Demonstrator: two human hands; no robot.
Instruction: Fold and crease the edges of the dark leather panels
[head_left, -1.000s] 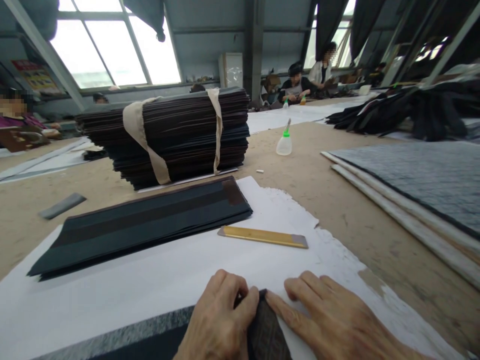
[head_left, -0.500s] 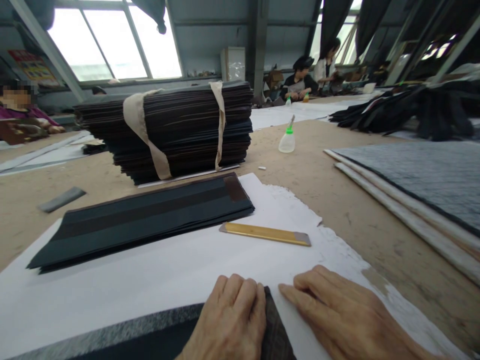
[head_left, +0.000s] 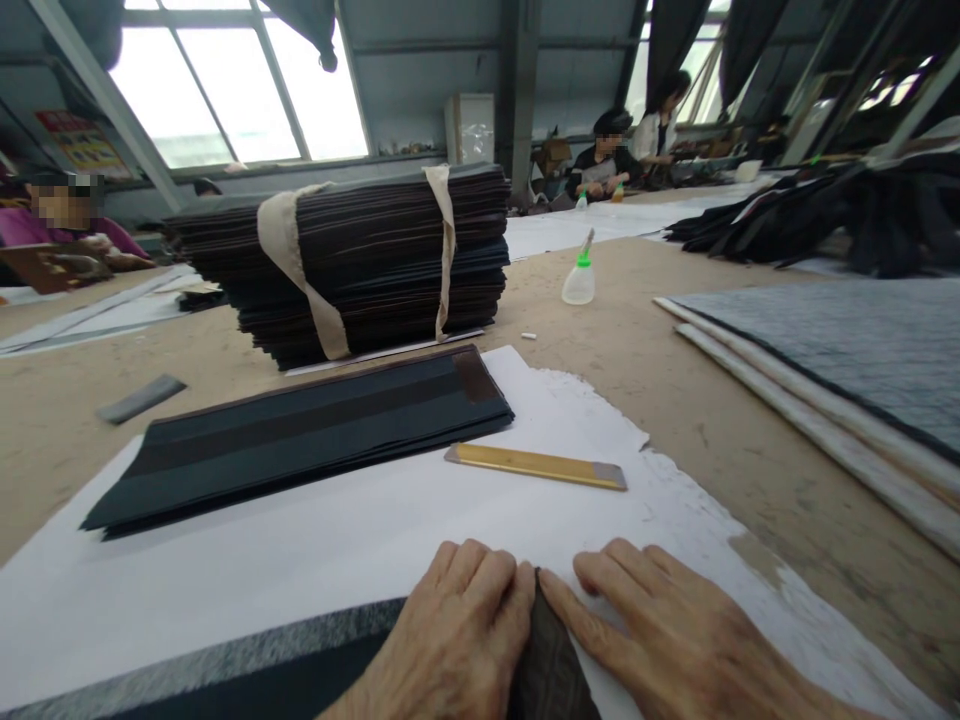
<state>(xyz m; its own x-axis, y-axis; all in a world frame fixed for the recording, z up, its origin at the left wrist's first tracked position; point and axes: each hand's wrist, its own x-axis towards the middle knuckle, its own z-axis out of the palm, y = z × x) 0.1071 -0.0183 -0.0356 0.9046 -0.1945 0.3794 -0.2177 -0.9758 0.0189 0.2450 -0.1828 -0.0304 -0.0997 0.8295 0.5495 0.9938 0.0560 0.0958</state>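
My left hand [head_left: 465, 620] is closed at the right end of a dark panel [head_left: 292, 680] with a grey fuzzy strip along its far edge, fingers bent and pressed together. Between my hands a dark brown patterned flap [head_left: 551, 650] shows at that end. My right hand [head_left: 667, 620] lies palm down on its right side, index finger stretched out to the flap's far corner and the other fingers apart. The undersides of both hands are hidden. White paper [head_left: 420, 530] lies beneath, and a yellow flat tool with grey ends [head_left: 536, 466] rests on it beyond my hands.
Past the tool lies a small pile of dark panels [head_left: 315, 430], with a tall stack tied with cloth bands [head_left: 390, 250] behind it. A green-capped squeeze bottle [head_left: 579, 282] stands on the table. Grey sheets [head_left: 840, 340] are on the right. Other people sit or stand farther back.
My right hand has moved left, and its index finger now meets the corner of the brown flap. The flap looks more raised. My left hand stays at the panel's end.
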